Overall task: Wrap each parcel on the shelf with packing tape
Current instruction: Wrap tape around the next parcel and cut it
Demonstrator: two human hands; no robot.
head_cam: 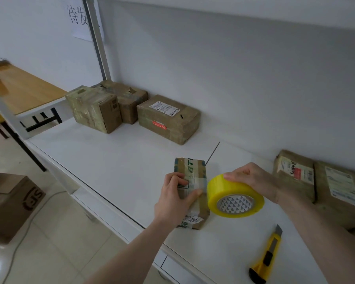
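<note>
A small brown parcel [194,171] with green print lies on the white shelf [115,160] in front of me. My left hand [175,198] holds it from the left, fingers on top and thumb pressing a strip of clear tape near its right edge. My right hand [254,180] grips a yellow roll of packing tape [234,196] from above, right beside the parcel; the roll touches the parcel's right side. A short run of tape joins roll and parcel.
A yellow utility knife [266,257] lies on the shelf at the front right. Three taped boxes [168,117] stand at the back left, two flat parcels [320,185] at the right. An SF carton [10,203] sits on the floor at left.
</note>
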